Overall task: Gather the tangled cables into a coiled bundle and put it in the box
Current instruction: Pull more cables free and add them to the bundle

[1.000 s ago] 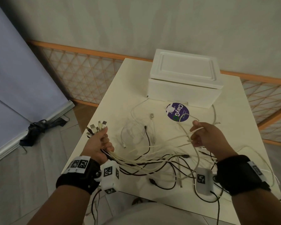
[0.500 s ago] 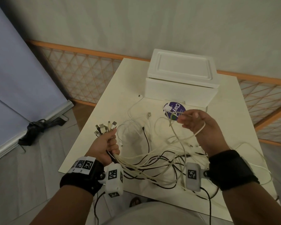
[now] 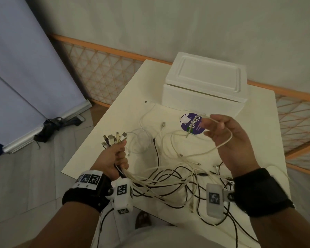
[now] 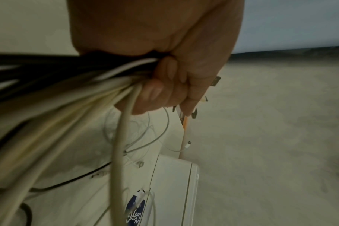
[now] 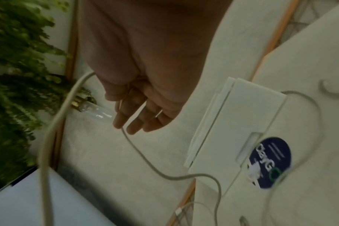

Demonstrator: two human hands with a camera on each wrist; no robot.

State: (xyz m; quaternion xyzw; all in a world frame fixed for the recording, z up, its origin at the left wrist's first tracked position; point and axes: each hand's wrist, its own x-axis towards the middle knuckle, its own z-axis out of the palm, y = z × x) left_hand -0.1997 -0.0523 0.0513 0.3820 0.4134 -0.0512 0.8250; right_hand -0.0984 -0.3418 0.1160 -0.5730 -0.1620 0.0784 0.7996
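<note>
From the head: one white box (image 3: pixel 204 86), lid on, at the far end of the bench (image 3: pixel 125 111). One round blue sticker (image 3: pixel 191 126) just in front of it. Many cables (image 3: pixel 168 179), white ones and black ones, in a messy heap on the near part of the bench, some hanging over the edge. Two hands up over the heap. Left grip (image 3: pixel 113 158) closed tight round a thick bunch of cables, with about eight plugs (image 3: pixel 113 138) poking out of the top. Right grip (image 3: pixel 229 140) pinching one white cable (image 3: pixel 220 145), looped round the hand and lifted off the bench.

From the left wrist: left grip (image 4: pixel 164 53) curled round the cables (image 4: pixel 68 94), too many to count. Below, the one box (image 4: pixel 172 183) and the one sticker (image 4: pixel 135 214).

From the right wrist: right grip (image 5: pixel 145 68) with fingers loose and the one white cable (image 5: pixel 141 149) running between them. Beside it, the box (image 5: pixel 232 122) and the sticker (image 5: pixel 269 163), a bit blurry.
</note>
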